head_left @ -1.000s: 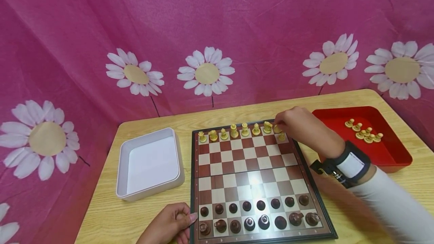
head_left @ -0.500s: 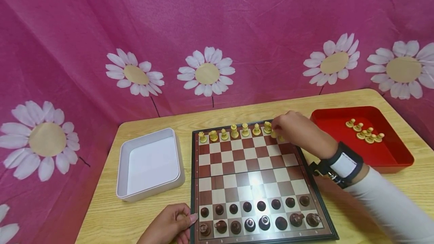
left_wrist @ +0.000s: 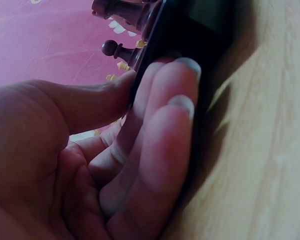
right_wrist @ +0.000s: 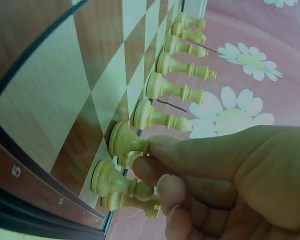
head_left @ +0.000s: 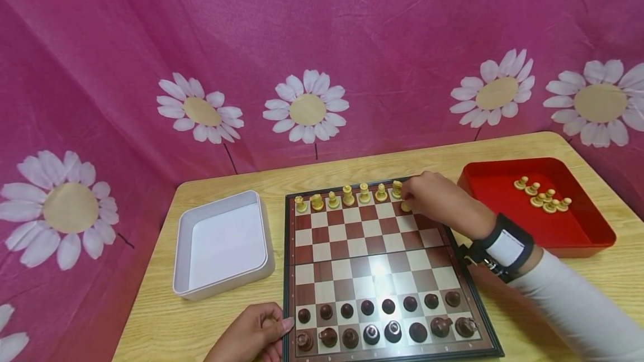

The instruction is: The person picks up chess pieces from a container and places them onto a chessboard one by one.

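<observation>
My right hand [head_left: 435, 197] is at the far right corner of the chessboard [head_left: 357, 247]. Between thumb and fingertips it pinches a cream pawn [right_wrist: 126, 140], whose base is at the board surface beside another cream pawn [right_wrist: 115, 181]. A cream rook [right_wrist: 135, 202] stands behind that second pawn. Along the far row are more cream pieces, among them a king [head_left: 348, 195] and a knight [head_left: 317, 201]. My left hand [head_left: 251, 331] grips the board's near left edge, thumb on top and fingers curled against its side and underside. Dark pieces, such as a pawn [head_left: 304, 315], fill the two near rows.
Right of the board, a red tray [head_left: 583, 244] holds several cream pawns [head_left: 548, 200]. On the left is a white tray [head_left: 223, 244] with nothing in it. Wooden table [head_left: 151, 317] surrounds them, and a pink flowered cloth [head_left: 382, 43] hangs behind.
My right hand has shifted slightly left and nearer, bringing the pinched pawn down to the square in front of the far right knight. The left hand keeps its hold.
</observation>
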`<state>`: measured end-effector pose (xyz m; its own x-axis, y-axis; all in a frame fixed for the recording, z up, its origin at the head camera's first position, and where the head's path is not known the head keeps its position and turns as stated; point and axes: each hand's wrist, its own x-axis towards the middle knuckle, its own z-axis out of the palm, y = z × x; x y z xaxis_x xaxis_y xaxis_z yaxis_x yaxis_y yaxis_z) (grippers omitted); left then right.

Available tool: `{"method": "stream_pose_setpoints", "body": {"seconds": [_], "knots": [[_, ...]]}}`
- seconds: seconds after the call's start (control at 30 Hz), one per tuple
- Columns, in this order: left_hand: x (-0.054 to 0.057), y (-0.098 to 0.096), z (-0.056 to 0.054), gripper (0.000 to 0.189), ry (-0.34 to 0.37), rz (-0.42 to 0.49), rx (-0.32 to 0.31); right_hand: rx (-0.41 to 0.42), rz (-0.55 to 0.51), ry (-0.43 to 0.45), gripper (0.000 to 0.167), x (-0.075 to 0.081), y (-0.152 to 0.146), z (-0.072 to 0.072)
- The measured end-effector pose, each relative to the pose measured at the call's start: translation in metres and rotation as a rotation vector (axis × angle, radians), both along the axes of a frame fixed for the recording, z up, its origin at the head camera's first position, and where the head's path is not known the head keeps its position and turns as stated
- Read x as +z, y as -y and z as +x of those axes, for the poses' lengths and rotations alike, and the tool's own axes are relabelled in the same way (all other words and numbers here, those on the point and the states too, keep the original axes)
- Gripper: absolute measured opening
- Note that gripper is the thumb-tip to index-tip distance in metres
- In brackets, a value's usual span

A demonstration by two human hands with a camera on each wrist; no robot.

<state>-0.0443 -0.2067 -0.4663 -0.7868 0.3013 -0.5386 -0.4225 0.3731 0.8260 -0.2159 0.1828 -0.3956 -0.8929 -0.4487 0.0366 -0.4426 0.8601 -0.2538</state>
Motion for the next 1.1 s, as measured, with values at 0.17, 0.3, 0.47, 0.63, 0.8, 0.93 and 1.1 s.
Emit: {"method": "stream_pose_setpoints", "body": {"seconds": [0.17,0.3,0.47,0.63,0.8,0.93,1.1], "knots": [[-0.0012,0.0001,0.0005,0.031,0.008,0.003,0.002,0.025,0.009,-0.041,0.010,-0.0031,0.0007,0.0002],[-0.0027,0.0005,0.0007,0.030,0.016,0.009,0.005,0.030,0.014,-0.046,0.011,-0.0029,0.0010,0.0005],[-0.0029,0.0010,0.0000,0.031,0.006,0.023,-0.001,0.024,0.013,-0.029,0.014,-0.0017,0.0010,0.0007],[-0.0024,0.0009,0.0002,0.031,0.004,0.026,-0.007,0.036,0.018,-0.021,0.014,-0.0020,0.0021,-0.0007],[-0.0026,0.0005,0.0000,0.030,0.013,0.024,-0.001,0.045,0.017,-0.034,0.013,-0.0033,0.0026,-0.0015],[-0.0026,0.0003,0.0003,0.030,0.009,0.022,0.003,0.055,0.007,-0.047,0.011,-0.0039,0.0033,-0.0017],[-0.0020,0.0006,0.0001,0.030,0.003,0.020,-0.001,0.061,0.002,-0.048,0.013,-0.0032,0.0044,-0.0015]]}}
